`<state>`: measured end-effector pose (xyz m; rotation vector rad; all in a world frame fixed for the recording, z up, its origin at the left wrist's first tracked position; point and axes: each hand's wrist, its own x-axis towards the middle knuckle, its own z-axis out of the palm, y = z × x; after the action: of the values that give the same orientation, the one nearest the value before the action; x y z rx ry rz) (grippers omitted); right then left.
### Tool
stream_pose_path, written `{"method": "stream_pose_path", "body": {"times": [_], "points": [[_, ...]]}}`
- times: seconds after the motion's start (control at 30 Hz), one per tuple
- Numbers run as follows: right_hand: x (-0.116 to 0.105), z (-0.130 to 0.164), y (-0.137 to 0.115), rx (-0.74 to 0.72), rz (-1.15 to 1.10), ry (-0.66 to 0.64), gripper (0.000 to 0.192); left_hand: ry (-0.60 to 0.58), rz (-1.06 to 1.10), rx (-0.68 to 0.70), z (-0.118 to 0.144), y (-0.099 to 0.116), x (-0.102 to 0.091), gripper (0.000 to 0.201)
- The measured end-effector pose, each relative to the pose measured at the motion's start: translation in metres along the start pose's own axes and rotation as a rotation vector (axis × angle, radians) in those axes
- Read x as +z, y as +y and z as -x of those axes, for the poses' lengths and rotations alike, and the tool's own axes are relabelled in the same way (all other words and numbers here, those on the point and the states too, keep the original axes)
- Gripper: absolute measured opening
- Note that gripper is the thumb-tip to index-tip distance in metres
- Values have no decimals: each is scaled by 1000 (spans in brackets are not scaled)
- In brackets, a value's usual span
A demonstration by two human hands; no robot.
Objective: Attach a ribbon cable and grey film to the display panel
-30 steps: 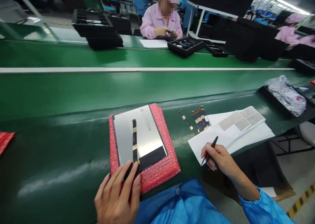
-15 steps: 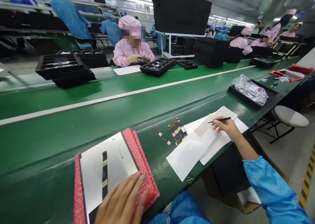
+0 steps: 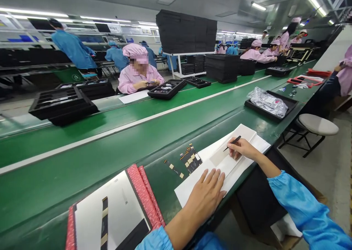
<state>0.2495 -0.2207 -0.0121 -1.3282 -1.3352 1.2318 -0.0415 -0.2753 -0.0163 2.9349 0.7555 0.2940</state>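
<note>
Head view has the left hand (image 3: 205, 195) flat and open pinning the white paper sheet (image 3: 192, 186) near the worktop (image 3: 82, 158) edge while the right hand (image 3: 242, 149) pinches black tweezers (image 3: 232, 143) over it, so I'd keep that palm firm and lift slowly

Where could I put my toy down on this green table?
Bare green lies beyond the panel and small parts, up to the white stripe. It is crowded near the edge: left hand flat on paper, right hand holding tweezers.
</note>
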Motion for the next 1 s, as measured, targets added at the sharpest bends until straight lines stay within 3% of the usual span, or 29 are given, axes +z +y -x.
{"method": "stream_pose_path", "body": {"times": [0.3,0.47,0.67,0.77,0.9,1.0], "points": [[8,5,15,-102,-8,97,6,-16,75,-14,7,-6,4,59],[6,5,17,-105,-10,60,4,4,90,-10,6,-6,5,60],[2,5,11,-53,-20,-6,12,-79,63,-36,8,-4,8,58],[0,4,6,-30,-45,-35,13,-40,121,-43,7,-4,7,59],[-2,3,2,7,-43,-60,16,16,215,-53,6,-5,0,52],[-4,2,0,32,-29,-91,18,-13,252,-60,-1,-7,-10,41]]}}
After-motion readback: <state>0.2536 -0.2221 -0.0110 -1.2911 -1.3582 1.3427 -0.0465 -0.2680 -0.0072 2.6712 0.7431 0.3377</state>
